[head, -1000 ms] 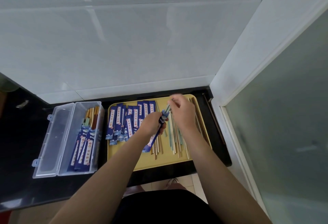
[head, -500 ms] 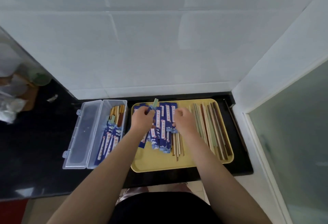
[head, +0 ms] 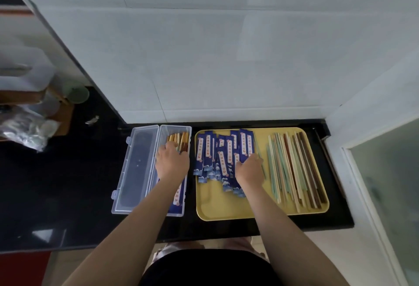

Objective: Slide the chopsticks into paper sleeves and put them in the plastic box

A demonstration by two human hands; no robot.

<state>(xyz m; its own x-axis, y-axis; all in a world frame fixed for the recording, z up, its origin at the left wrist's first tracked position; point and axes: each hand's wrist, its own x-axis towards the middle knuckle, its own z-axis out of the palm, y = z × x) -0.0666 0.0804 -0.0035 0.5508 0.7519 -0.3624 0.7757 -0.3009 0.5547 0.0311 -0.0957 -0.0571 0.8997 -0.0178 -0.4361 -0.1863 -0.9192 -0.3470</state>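
Sleeved pair: under the left hand (head: pixel 172 162) in the clear plastic box (head: pixel 186 186) — grip hidden, cannot tell.
Advice: lay it parallel to the packed pairs.
Right hand (head: pixel 249 167): on blue paper sleeves (head: pixel 205 156), yellow tray (head: pixel 226 208) — pinch unclear.

Forearms: both bare, no sleeves in view.
Left hand (head: pixel 172 162): no ring, no glove.
Right hand (head: pixel 249 169): no ring, no glove.
Garment (head: pixel 208 267): black, at lower frame edge.

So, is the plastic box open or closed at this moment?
Open. The plastic box has its clear lid folded out flat to the left, and the left hand reaches into the tray part, over sleeved chopsticks.
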